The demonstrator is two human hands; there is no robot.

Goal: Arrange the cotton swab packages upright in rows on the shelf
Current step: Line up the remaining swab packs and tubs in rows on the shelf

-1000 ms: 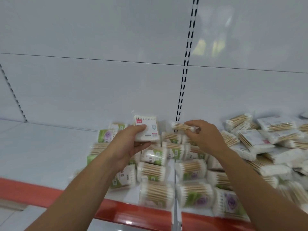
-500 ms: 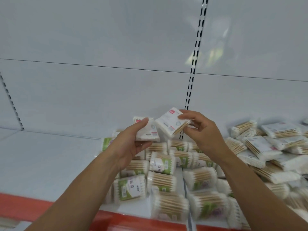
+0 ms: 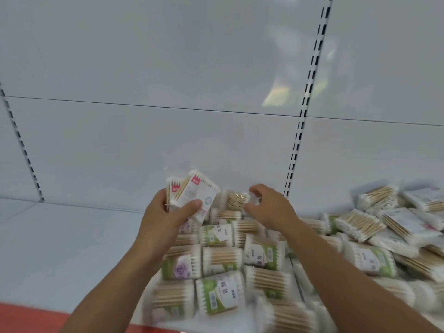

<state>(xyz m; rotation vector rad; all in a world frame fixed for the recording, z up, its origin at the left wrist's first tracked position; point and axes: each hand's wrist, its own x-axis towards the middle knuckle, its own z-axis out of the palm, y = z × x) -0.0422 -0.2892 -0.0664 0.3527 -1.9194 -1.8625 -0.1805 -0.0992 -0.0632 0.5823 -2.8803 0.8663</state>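
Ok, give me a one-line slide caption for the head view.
Left hand holds flat cotton swab packages above the shelf pile; right hand reaches for a round pack.

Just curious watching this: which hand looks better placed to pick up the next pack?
Probably right: the right hand is at a round pack, while the left hand grips flat packages.

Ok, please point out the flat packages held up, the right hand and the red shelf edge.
flat packages (image 3: pixel 197 191): head view, front package's white label.
right hand (image 3: pixel 271 210): head view, back of the hand.
red shelf edge (image 3: pixel 24 318): head view, lower-left strip.
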